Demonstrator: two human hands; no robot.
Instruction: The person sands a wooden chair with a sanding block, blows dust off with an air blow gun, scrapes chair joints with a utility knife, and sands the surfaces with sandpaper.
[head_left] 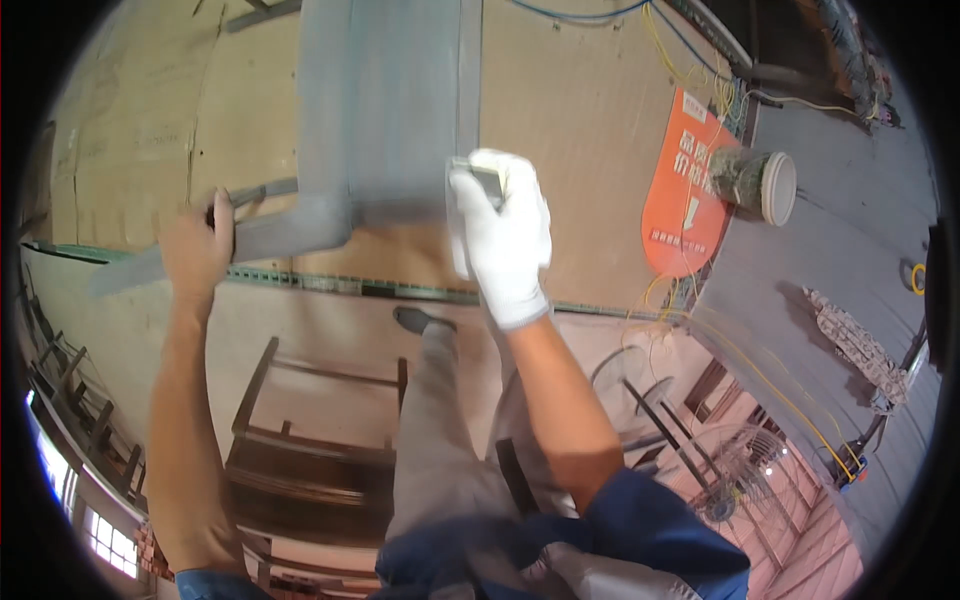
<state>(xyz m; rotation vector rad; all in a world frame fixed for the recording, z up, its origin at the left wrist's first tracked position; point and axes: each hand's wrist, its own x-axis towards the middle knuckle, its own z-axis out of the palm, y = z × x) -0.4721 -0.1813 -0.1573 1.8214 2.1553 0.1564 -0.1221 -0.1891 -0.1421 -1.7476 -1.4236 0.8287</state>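
Note:
A grey wooden furniture piece (400,110), much like a chair, lies across the cardboard-covered worktable. It has a broad panel and a curved leg-like bar (285,230) reaching left. My bare left hand (197,245) is closed around the bars at that left end. My right hand (503,215), in a white glove, pinches a small dark flat pad with a pale edge (486,180), its exact kind unclear. The pad is beside the panel's near right corner; whether it touches is hidden by the glove. Motion blurs the grey piece.
An orange printed sign (685,190) lies at the table's right, beside a stained white bucket (775,188). Yellow cables (740,345) trail past the table's corner. Below stand a dark wooden chair (310,460) and a wire-caged fan (735,470). A patterned cloth (855,345) lies far right.

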